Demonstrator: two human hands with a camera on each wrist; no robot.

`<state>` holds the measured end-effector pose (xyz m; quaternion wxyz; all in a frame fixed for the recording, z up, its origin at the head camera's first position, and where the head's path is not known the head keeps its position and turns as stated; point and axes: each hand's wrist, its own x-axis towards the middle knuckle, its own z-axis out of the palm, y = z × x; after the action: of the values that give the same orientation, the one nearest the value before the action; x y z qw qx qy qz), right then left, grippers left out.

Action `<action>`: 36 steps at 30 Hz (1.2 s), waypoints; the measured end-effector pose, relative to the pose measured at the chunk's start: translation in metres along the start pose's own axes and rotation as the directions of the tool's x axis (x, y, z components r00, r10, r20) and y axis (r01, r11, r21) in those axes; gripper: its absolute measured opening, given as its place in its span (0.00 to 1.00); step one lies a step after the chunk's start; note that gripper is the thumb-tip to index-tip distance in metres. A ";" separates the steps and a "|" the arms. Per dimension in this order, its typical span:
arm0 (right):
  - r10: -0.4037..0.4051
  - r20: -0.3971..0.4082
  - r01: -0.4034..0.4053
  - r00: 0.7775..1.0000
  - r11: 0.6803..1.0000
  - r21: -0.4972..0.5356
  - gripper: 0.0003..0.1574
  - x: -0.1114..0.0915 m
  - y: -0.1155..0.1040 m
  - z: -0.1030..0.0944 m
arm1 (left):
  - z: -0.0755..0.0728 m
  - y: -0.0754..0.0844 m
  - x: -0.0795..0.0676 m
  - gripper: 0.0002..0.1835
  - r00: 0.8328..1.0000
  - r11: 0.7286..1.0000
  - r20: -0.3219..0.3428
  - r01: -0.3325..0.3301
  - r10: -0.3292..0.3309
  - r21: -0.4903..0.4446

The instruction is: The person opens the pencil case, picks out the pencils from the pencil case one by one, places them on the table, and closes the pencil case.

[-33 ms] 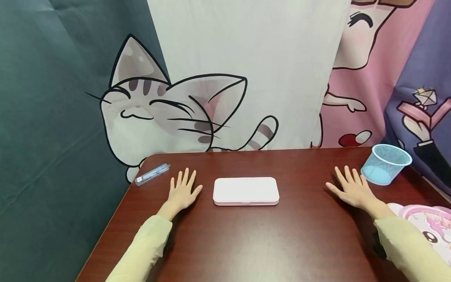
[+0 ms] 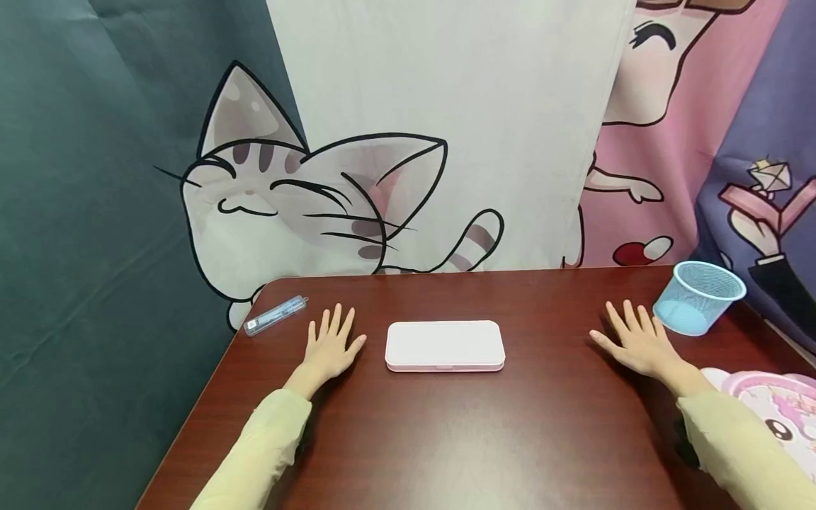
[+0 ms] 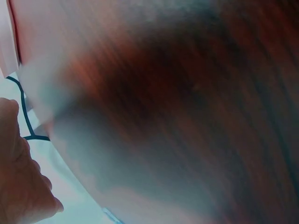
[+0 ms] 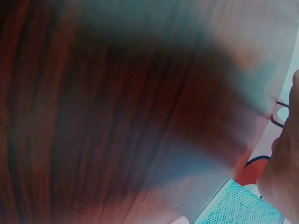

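Observation:
My left hand (image 2: pixel 328 351) lies palm down on the brown table, fingers straight and a little spread, holding nothing. Just beyond its fingertips to the left is a slim clear case with a blue tint (image 2: pixel 275 316). A flat white box with a pink lower edge (image 2: pixel 445 346), lid closed, sits between my two hands, nearer the left. My right hand (image 2: pixel 641 347) is also palm down with spread fingers and holds nothing. Its outer fingers are right beside a light blue mesh basket (image 2: pixel 698 299). Both wrist views show mostly wood grain, with the left hand (image 3: pixel 23 177) and right hand (image 4: pixel 282 158) at the edges.
At the right edge a pink and white cartoon-faced item (image 2: pixel 774 407) is partly covered by my right sleeve (image 2: pixel 742 443). Behind the table (image 2: pixel 446 446) hang printed cloths with a cartoon cat (image 2: pixel 268 212). The table's left edge runs close by my left arm.

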<state>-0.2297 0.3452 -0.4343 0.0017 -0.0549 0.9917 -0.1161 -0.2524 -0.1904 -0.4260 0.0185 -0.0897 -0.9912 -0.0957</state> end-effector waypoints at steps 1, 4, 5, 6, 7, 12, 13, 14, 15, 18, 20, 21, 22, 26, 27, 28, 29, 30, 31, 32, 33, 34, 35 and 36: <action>0.000 0.001 0.000 1.000 1.000 -0.001 0.54 0.001 0.000 -0.001 | 0.000 0.000 0.001 0.35 1.000 1.000 -0.001 0.000 0.000 0.003; 0.002 0.009 -0.002 1.000 1.000 0.001 0.54 0.003 0.001 -0.003 | -0.002 0.000 0.003 0.34 1.000 1.000 -0.002 -0.002 0.002 0.008; 0.003 0.009 -0.003 1.000 1.000 -0.001 0.54 0.004 0.001 -0.005 | -0.002 0.000 0.003 0.34 1.000 1.000 -0.001 -0.003 0.003 0.011; 0.003 0.010 -0.003 1.000 1.000 -0.001 0.54 0.005 0.000 -0.006 | -0.003 0.000 0.004 0.34 1.000 1.000 0.000 -0.003 0.003 0.006; 0.003 0.010 -0.003 1.000 1.000 -0.005 0.54 0.005 0.000 -0.007 | -0.003 0.000 0.004 0.33 1.000 1.000 0.003 -0.005 0.004 0.006; -0.001 0.008 0.002 1.000 1.000 -0.022 0.53 0.006 -0.003 -0.009 | -0.003 0.000 0.003 0.33 1.000 1.000 0.018 -0.007 0.007 0.001; -0.003 0.009 0.004 1.000 1.000 -0.021 0.53 0.006 -0.004 -0.009 | -0.003 -0.001 0.003 0.33 1.000 1.000 0.018 -0.005 0.005 0.001; -0.005 0.011 0.005 1.000 1.000 -0.019 0.53 0.007 -0.005 -0.009 | -0.003 -0.001 0.002 0.33 1.000 1.000 0.015 -0.002 0.002 -0.001; -0.008 0.013 0.008 1.000 1.000 -0.018 0.53 0.007 -0.007 -0.009 | -0.004 -0.002 0.002 0.33 1.000 1.000 0.011 0.001 -0.001 -0.006; -0.016 0.025 0.017 1.000 1.000 -0.016 0.53 0.010 -0.014 -0.009 | -0.005 -0.004 0.001 0.33 1.000 1.000 0.010 0.016 -0.016 -0.020; -0.026 0.033 0.027 0.999 1.000 -0.016 0.52 0.012 -0.020 -0.008 | -0.006 -0.005 0.000 0.32 1.000 0.999 0.011 0.020 -0.020 -0.028; -0.033 0.035 0.034 0.999 0.999 -0.017 0.52 0.013 -0.023 -0.008 | -0.006 -0.006 0.000 0.32 1.000 0.999 0.013 0.021 -0.021 -0.030; -0.042 0.036 0.042 0.998 0.999 -0.012 0.51 0.014 -0.027 -0.007 | -0.006 -0.006 0.000 0.32 1.000 0.999 0.018 0.023 -0.022 -0.030; -0.085 0.038 0.085 0.996 0.996 0.000 0.49 0.020 -0.044 -0.003 | -0.003 -0.002 0.002 0.31 0.999 1.000 0.031 0.007 -0.006 -0.023; -0.099 0.036 0.099 0.994 0.995 0.005 0.49 0.021 -0.049 -0.001 | -0.002 0.000 0.003 0.31 0.999 1.000 0.036 0.000 0.000 -0.023; -0.114 0.034 0.113 0.993 0.994 0.006 0.48 0.023 -0.054 0.001 | -0.001 0.002 0.004 0.31 0.999 1.000 0.040 -0.005 0.006 -0.023; -0.128 0.033 0.128 0.991 0.992 0.005 0.48 0.025 -0.060 0.003 | 0.000 0.005 0.005 0.31 0.999 1.000 0.040 -0.012 0.013 -0.023; -0.141 0.031 0.141 0.989 0.990 0.007 0.47 0.026 -0.066 0.005 | 0.000 0.007 0.006 0.31 0.999 1.000 0.040 -0.017 0.018 -0.027; -0.159 0.026 0.158 0.987 0.987 0.011 0.47 0.028 -0.072 0.007 | 0.001 0.010 0.007 0.31 0.999 0.999 0.038 -0.022 0.023 -0.026; -0.177 0.014 0.177 0.984 0.984 0.018 0.46 0.029 -0.079 0.010 | 0.003 0.012 0.008 0.31 0.999 0.999 0.036 -0.026 0.027 -0.024; -0.193 0.008 0.193 0.981 0.981 0.024 0.45 0.030 -0.086 0.012 | 0.003 0.015 0.009 0.31 0.999 0.999 0.036 -0.029 0.029 -0.022; -0.210 0.000 0.210 0.978 0.977 0.033 0.44 0.031 -0.093 0.015 | 0.004 0.018 0.009 0.31 0.999 0.999 0.035 -0.035 0.035 -0.017; -0.229 -0.008 0.229 0.974 0.972 0.045 0.43 0.032 -0.100 0.017 | 0.005 0.021 0.010 0.30 0.998 0.999 0.036 -0.041 0.042 -0.018; -0.248 -0.013 0.248 0.969 0.967 0.055 0.42 0.032 -0.108 0.019 | 0.006 0.025 0.011 0.30 0.998 0.999 0.040 -0.049 0.050 -0.021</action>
<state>-0.2496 0.2328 -0.4280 -0.0141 -0.1780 0.9734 -0.1432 -0.2590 -0.1637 -0.4267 0.0001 -0.1163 -0.9878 -0.1031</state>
